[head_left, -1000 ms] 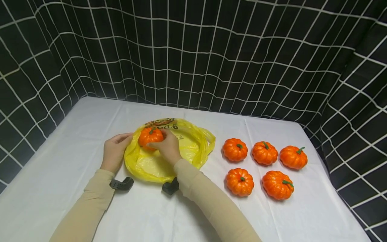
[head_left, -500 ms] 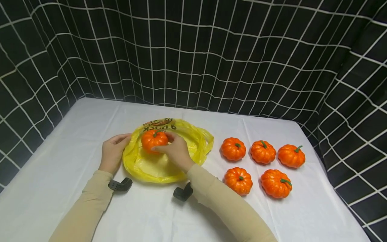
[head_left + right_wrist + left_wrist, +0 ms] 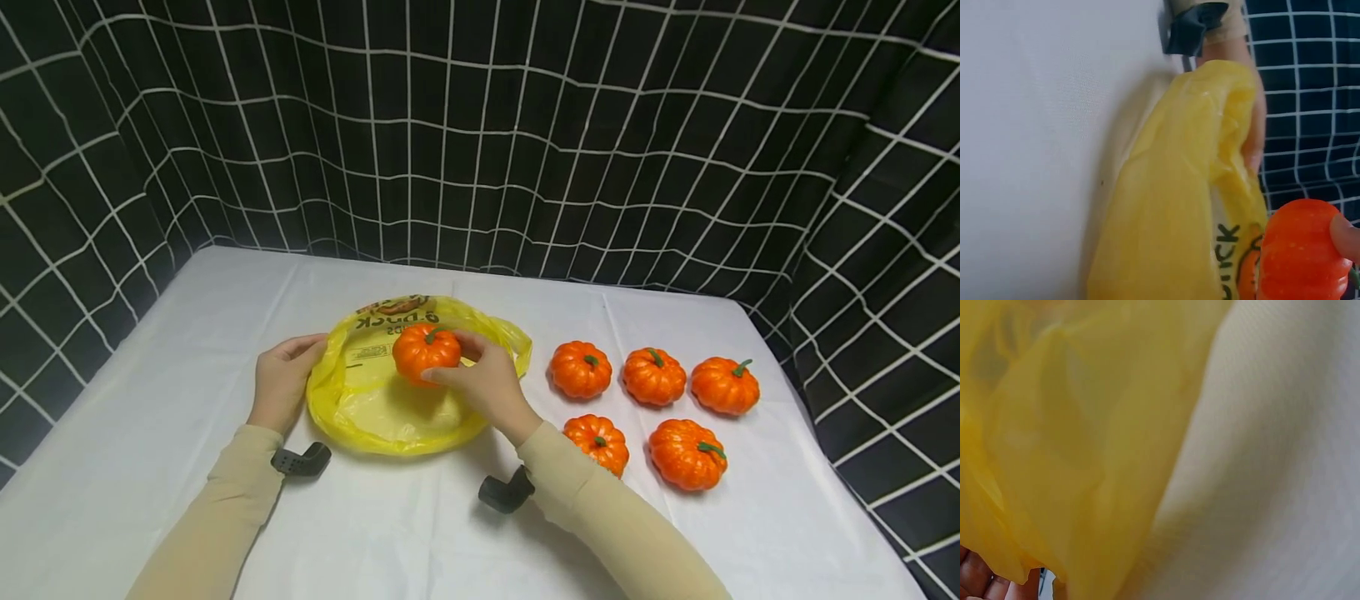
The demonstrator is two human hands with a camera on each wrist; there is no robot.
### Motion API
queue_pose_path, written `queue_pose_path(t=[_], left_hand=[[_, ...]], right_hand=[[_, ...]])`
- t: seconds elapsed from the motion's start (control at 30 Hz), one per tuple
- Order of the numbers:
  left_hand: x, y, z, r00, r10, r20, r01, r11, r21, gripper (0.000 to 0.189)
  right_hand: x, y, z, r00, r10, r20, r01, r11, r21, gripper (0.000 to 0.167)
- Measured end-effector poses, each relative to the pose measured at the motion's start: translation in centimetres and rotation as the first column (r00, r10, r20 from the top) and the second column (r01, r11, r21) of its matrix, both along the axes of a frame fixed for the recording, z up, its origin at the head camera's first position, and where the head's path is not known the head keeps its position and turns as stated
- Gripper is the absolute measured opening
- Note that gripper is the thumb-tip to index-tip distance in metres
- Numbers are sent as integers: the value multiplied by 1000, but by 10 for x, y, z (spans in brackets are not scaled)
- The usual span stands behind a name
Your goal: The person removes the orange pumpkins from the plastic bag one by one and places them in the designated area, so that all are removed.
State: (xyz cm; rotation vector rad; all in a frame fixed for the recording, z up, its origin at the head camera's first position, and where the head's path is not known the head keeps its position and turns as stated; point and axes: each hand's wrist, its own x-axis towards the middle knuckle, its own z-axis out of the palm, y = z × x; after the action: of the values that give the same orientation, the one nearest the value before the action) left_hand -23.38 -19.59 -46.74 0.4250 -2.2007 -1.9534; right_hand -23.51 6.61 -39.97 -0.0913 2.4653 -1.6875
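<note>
An orange toy pumpkin [image 3: 417, 354] with a green stem is pinched in my right hand [image 3: 493, 388], thumb at its near side. It hovers over the mouth of a yellow plastic bag [image 3: 375, 417] with printed lettering. At the bag's left rim, my left hand [image 3: 281, 382] grips the plastic; its fingertips are partly hidden. Close up in the left wrist view, the bag [image 3: 1085, 456] covers much of the frame, with fingers [image 3: 974, 575] at the lower left corner. The right wrist view has the thumb on the held pumpkin [image 3: 1300, 256].
To the right of the bag, several more pumpkins lie on the white cloth: a back row with one pumpkin [image 3: 655, 377] in its middle, and a front pair including a pumpkin [image 3: 686, 457]. Black grid-patterned curtains [image 3: 480, 142] enclose the table [image 3: 360, 542].
My right hand has drawn the pumpkin rightward from the bag's left inner side to above its middle. The left hand has stayed at the rim.
</note>
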Motion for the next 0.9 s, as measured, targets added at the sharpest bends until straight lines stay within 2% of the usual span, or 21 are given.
queue_pose_path(t=[0.37, 0.53, 0.77, 0.9], left_hand=[[0, -3, -2, 1000, -22, 12, 22, 1000, -3, 42], [-2, -3, -4, 1000, -14, 13, 14, 999, 34, 41], [-2, -3, -3, 1000, -19, 8, 19, 1000, 21, 42], [-1, -3, -2, 1000, -17, 7, 17, 999, 28, 41]], right_hand=[[17, 42, 10, 1000, -18, 4, 17, 999, 34, 79], [25, 56, 17, 999, -18, 28, 18, 1000, 16, 80], [34, 75, 23, 1000, -7, 9, 8, 1000, -16, 81], [38, 87, 25, 1000, -6, 23, 6, 1000, 4, 84]])
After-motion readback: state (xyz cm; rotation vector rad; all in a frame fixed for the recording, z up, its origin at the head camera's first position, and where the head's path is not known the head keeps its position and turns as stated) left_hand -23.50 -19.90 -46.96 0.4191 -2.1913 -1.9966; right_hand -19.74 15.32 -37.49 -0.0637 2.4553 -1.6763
